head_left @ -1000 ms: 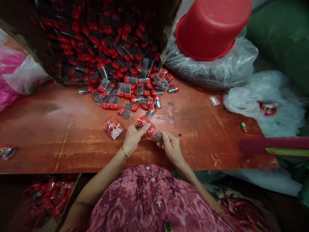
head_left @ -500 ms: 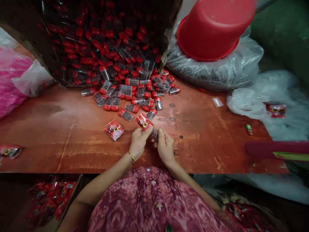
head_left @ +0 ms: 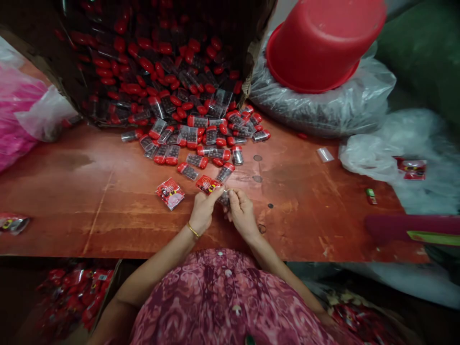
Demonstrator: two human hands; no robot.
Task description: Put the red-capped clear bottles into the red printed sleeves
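**Centrally, left hand [head_left: 203, 211] with printed red wrapper [head_left: 207, 184], and clear container [head_left: 224, 197] held with right hand [head_left: 243, 213]**

At far left, a pink plastic bag [head_left: 21, 115] rests by the tabletop [head_left: 125, 206]; nearer, a red packet [head_left: 13, 223] lies at the left edge of view. Below the table's near left edge is a heap of red packets [head_left: 75, 292]. The large cardboard box [head_left: 43, 50] lies open toward the viewer, filled with red-capped transparent containers [head_left: 192, 134] of dark round pieces, many of which spill onto the table. A stack of printed red wrappers [head_left: 170, 193] lies left of the hands. The left hand, a gold bangle [head_left: 193, 230] at its wrist, pinches the wrapper and meets the clear container; the right hand's fingers close on that container, partly hiding it, near the table's near edge. To the far right, an inverted red bucket [head_left: 319, 43] sits on a filled clear plastic bag [head_left: 334, 110]. Nearer lie a small transparent piece [head_left: 325, 154], a whitish plastic bag [head_left: 366, 153] and a small green-and-red object [head_left: 371, 195]. At right, a purple bar [head_left: 388, 225] crosses the table's edge.
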